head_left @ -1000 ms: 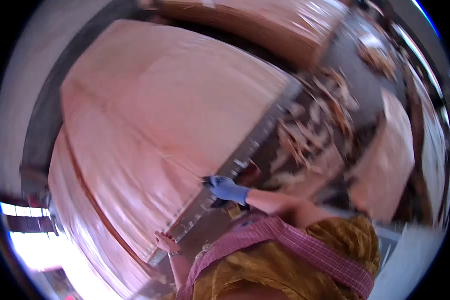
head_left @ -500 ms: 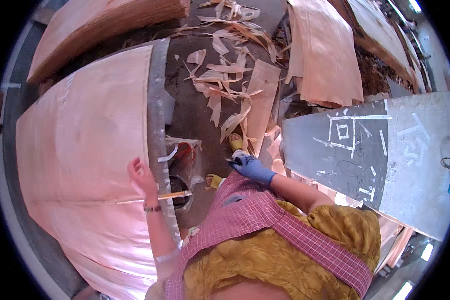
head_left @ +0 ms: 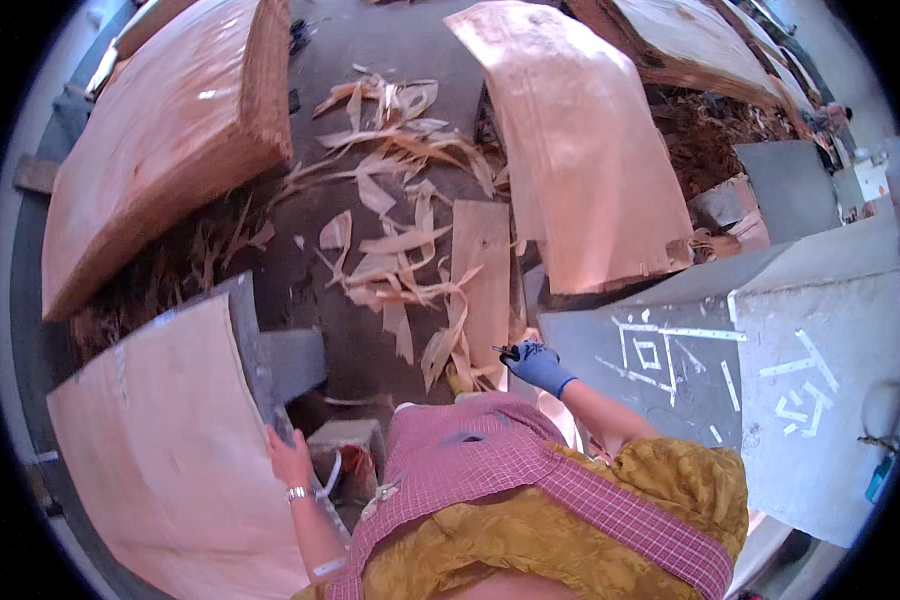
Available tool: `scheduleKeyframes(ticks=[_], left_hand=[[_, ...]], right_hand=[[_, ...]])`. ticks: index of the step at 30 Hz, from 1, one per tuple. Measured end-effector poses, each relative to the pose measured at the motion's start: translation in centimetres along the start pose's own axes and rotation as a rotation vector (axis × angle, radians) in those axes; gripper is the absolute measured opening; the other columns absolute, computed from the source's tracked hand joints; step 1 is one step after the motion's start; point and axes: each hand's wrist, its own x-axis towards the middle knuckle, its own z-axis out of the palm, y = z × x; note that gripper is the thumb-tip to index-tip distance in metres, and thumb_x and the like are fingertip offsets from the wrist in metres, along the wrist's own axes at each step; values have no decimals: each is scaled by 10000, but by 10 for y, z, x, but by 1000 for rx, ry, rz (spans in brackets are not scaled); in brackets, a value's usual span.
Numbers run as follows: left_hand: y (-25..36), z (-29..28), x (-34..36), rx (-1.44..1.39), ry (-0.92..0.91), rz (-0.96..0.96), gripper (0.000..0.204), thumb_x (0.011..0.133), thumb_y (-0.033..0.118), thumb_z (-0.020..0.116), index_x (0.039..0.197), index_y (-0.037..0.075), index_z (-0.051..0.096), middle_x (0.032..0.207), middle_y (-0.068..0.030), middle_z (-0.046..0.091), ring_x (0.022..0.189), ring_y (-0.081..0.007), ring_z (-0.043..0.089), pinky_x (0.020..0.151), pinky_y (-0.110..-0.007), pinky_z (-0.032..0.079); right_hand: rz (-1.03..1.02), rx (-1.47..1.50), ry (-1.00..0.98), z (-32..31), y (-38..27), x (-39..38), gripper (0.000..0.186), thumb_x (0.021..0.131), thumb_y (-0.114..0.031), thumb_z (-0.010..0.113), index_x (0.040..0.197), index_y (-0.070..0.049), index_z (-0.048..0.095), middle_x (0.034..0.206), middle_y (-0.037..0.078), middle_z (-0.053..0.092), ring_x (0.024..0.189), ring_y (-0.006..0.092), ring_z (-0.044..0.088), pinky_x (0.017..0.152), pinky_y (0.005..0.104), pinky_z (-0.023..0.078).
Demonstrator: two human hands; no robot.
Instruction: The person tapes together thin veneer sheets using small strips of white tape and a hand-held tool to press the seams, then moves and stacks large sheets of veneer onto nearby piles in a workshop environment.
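My bare left hand [head_left: 290,462], with a watch on its wrist, is at the right edge of a wide, pale veneer sheet [head_left: 160,440] on the table at my left. Its thumb and fingers are apart, and nothing shows in them. My right hand [head_left: 536,366] wears a blue and white glove. It is closed around a small dark tool [head_left: 506,351] whose tip sticks out to the left; its kind is too small to tell. That hand is in front of my right hip, beside the grey tabletop on the right.
Torn veneer strips [head_left: 400,240] litter the floor ahead. Thick veneer stacks stand at the far left [head_left: 170,130] and far right. More sheets [head_left: 580,150] hang over a support ahead. A grey table [head_left: 660,380] with white tape marks is at my right.
The view has tilted up, showing more of the stacks ahead. My left hand has moved from above the veneer sheet to its right edge. My right hand still grips the dark tool.
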Motion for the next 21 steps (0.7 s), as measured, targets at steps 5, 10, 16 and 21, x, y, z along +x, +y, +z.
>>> scheduleKeyframes(ticks=[5, 10, 16, 21], left_hand=[[54, -29, 46, -6, 63, -126, 633, 887, 370, 583, 1400, 43, 406, 1293, -213, 532, 1171, -390, 518, 960, -505, 415], [173, -48, 148, -175, 321, 264, 519, 860, 238, 619, 1315, 29, 482, 1234, -178, 547, 1148, -360, 519, 938, -476, 410], [342, -89, 269, -309, 226, 651, 469, 803, 179, 655, 1244, 70, 542, 1141, -146, 570, 1069, -334, 559, 874, -452, 434], [465, -127, 323, -252, 158, 783, 418, 794, 188, 671, 1184, 76, 572, 1117, -119, 587, 1056, -321, 564, 859, -444, 436]], right_hand=[[115, 95, 130, -78, -5, 61, 537, 843, -525, 601, 1111, -59, 590, 1070, 208, 638, 981, 375, 633, 845, 476, 496], [175, 11, 431, -101, 21, 129, 805, 820, -573, 618, 1326, 13, 397, 1262, 301, 464, 1129, 431, 534, 919, 481, 478], [445, 188, 425, -212, 44, 216, 1049, 746, -646, 666, 1450, -3, 229, 1308, 296, 408, 1128, 434, 555, 861, 502, 509], [616, 237, 497, -274, 95, 304, 1080, 738, -621, 696, 1468, 5, 206, 1373, 295, 353, 1164, 411, 534, 865, 500, 507]])
